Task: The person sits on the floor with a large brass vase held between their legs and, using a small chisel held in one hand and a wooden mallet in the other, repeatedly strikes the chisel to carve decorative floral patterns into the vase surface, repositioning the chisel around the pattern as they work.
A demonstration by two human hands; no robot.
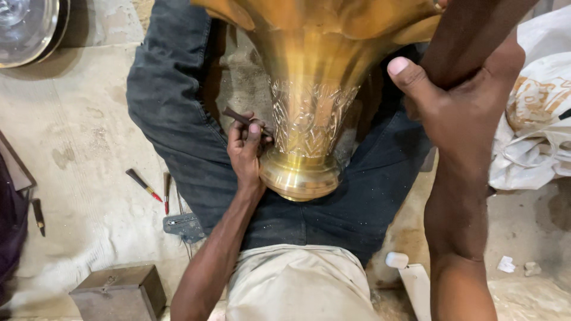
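A tall brass vase [309, 53] lies between my legs in dark jeans [172, 119], with its round foot [300, 175] towards me. Around its neck runs an engraved leaf band [309, 116]. My left hand [247, 151] rests against the vase's foot and pinches a small dark chisel [237, 116], whose tip meets the engraved band. My right hand [464, 113] is raised close to the camera with the thumb out, gripping a thick dark brown handle [476, 32] that runs up out of view; its head is hidden.
On the pale floor cloth to the left lie a red-tipped chisel [143, 184], a thin tool [166, 191] and a grey metal piece [183, 226]. A wooden box [119, 292] sits bottom left, a shiny metal bowl [27, 27] top left, a white plastic bag [535, 131] on the right.
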